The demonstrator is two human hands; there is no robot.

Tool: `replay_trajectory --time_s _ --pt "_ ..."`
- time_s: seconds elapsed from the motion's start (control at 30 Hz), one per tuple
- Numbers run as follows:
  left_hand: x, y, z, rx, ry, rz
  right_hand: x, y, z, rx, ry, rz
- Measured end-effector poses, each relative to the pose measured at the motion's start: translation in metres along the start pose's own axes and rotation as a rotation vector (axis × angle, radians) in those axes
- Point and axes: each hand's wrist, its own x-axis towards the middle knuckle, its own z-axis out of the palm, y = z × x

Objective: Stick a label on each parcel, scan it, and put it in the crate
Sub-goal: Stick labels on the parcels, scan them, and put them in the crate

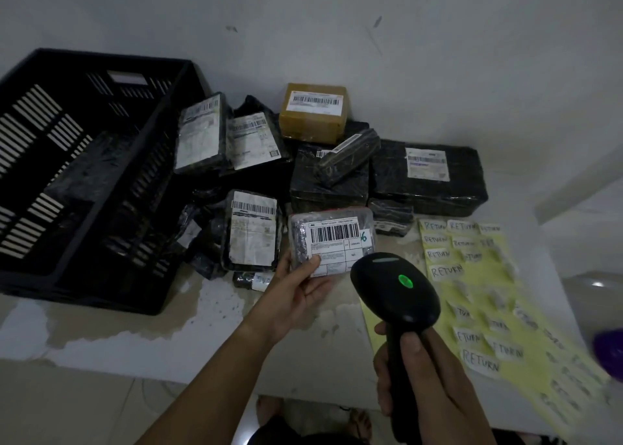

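Nearest us, the right hand [414,370] grasps the handle of the black scanner [394,286], fingers wrapped fully round it. The scanner head points forward at the held parcel, and its green lamp is lit.

From the left:

1. The black crate [84,289] stands on the table [135,350], well to the left of the left-hand fingers. A dark wrapped shape appears to lie inside it; we cannot confirm this.
2. Beyond those fingers, and also to their left, lies the pile of parcels [337,161]. Most are in black wrap and one is in brown. Several show a printed barcode slip.
3. The left hand [300,286] grasps the silver parcel [332,239] at its near left corner, thumb on the barcode slip. It holds the parcel face up, just ahead of the scanner head.
4. To the right of the right-hand fingers lies the yellow label sheet [488,293]. Handwritten RETURN labels are left on it, and several positions appear bare.

Status: we judge the scan step to be in hand for this parcel. No RETURN label shows on its upturned face, so we cannot confirm labelling. Still to do: place this parcel in the crate, then process the pile. Most of the task is left.
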Motion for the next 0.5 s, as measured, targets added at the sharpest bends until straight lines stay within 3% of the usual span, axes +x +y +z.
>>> replay_trajectory --time_s 0.5 --pt "0.0065 -0.0067 -0.0111 -0.02 -0.007 0.028 0.0038 0.0008 0.0037 0.004 -0.036 -0.03"
